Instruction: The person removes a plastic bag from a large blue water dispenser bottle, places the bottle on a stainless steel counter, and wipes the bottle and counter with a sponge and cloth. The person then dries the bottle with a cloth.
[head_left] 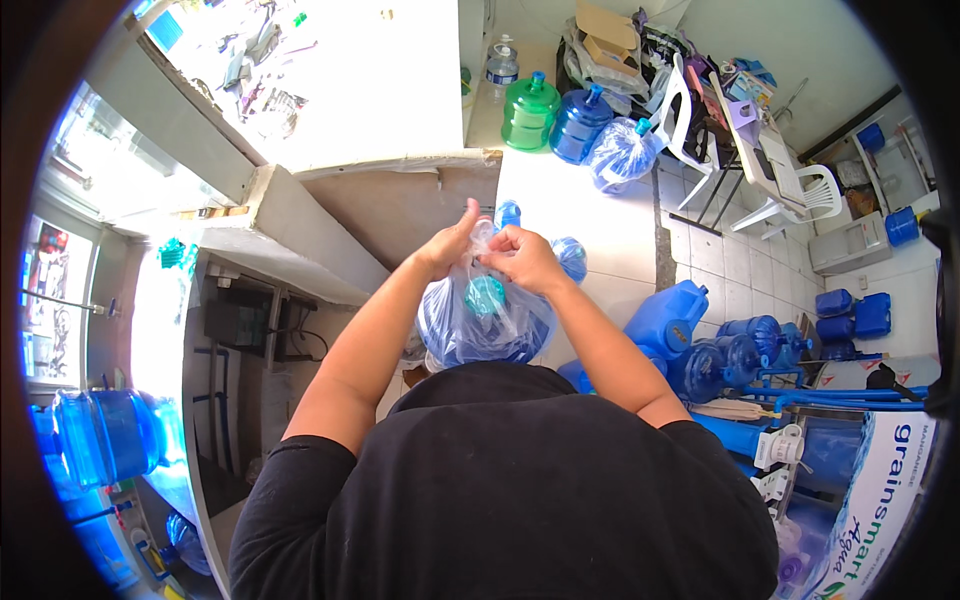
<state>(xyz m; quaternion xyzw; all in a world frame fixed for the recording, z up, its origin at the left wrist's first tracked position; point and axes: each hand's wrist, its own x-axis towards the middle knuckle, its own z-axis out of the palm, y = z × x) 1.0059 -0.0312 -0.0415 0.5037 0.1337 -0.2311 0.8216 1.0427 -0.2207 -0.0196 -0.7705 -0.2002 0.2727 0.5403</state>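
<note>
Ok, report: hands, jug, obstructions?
Left hand, right hand at top of clear bag. Blue jug bagged, teal cap showing. Another blue container beyond right hand.

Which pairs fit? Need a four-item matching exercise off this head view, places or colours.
Column 1
1. Jug nearest the person
2. Green jug
3. Cardboard box
4. Person's shirt

Column 2
A. Near the picture's top edge
B. Black
C. Inside a clear plastic bag, with the left hand and right hand at the bag's top
D. Just left of a blue jug

Pairs: 1-C, 2-D, 3-A, 4-B
</note>
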